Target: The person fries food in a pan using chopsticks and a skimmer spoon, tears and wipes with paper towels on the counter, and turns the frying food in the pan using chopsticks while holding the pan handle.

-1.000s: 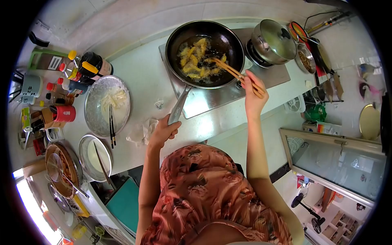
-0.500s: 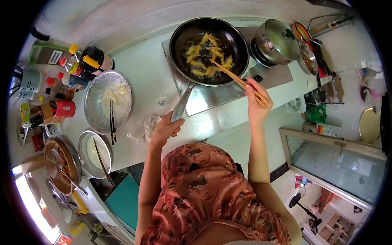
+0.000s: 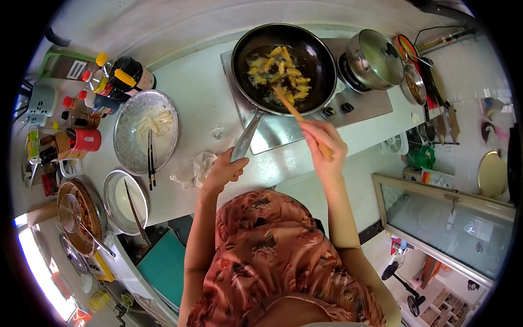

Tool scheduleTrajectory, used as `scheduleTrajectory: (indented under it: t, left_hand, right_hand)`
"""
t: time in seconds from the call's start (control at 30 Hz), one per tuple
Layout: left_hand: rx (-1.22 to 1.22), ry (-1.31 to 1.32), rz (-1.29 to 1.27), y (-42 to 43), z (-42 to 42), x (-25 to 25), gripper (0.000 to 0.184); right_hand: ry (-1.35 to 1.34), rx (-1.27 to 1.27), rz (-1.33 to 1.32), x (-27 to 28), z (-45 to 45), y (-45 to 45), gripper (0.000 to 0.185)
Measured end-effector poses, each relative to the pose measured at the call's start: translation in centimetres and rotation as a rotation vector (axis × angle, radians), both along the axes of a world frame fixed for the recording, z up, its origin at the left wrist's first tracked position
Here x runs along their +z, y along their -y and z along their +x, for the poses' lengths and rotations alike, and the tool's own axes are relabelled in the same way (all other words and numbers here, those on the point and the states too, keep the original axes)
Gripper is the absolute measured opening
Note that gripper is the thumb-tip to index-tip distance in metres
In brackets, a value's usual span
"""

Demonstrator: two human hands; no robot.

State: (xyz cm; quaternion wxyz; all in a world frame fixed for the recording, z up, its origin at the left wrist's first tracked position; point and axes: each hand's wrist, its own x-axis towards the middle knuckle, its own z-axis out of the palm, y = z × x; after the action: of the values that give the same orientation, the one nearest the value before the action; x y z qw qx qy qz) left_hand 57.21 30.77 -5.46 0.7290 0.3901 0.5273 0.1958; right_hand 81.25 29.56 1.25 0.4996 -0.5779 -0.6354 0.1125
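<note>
My left hand [image 3: 226,170] is wrapped round the grey handle of a dark frying pan [image 3: 325,76] on the stove. Golden fried strips [image 3: 280,70] lie in bubbling oil in the pan. Wooden chopsticks [image 3: 297,113] are gripped in my right hand [image 3: 325,143], at the pan's near right. Their tips reach into the oil at the near side of the strips. What the strips are made of I cannot tell.
A lidded pot [image 3: 376,60] stands on the right burner. To the left are a metal bowl [image 3: 126,155] of pale battered strips with dark chopsticks, a bowl of white batter [image 3: 124,204], crumpled tissue [image 3: 196,170] and several bottles [image 3: 133,76]. A basket [image 3: 87,240] sits at far left.
My right hand has moved left and down, and the chopstick tips have shifted left in the pan. The fried strips have changed arrangement. My left hand keeps its grip on the handle.
</note>
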Motion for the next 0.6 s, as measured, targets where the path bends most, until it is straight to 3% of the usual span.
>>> scheduleTrajectory:
  t: [0.13, 0.33, 0.6]
  left_hand:
    - [0.003, 0.022, -0.019, 0.0, 0.0, 0.2, 0.036]
    - [0.006, 0.028, -0.012, -0.1, -0.1, -0.3, 0.036]
    - [-0.004, 0.026, -0.034, -0.1, -0.2, -0.4, 0.036]
  right_hand:
    - [0.142, 0.135, -0.038, -1.2, -1.2, -0.9, 0.025]
    - [0.271, 0.011, 0.028, -3.7, 0.1, -3.5, 0.029]
    - [-0.025, -0.209, 0.064, -2.3, 1.8, -3.9, 0.017]
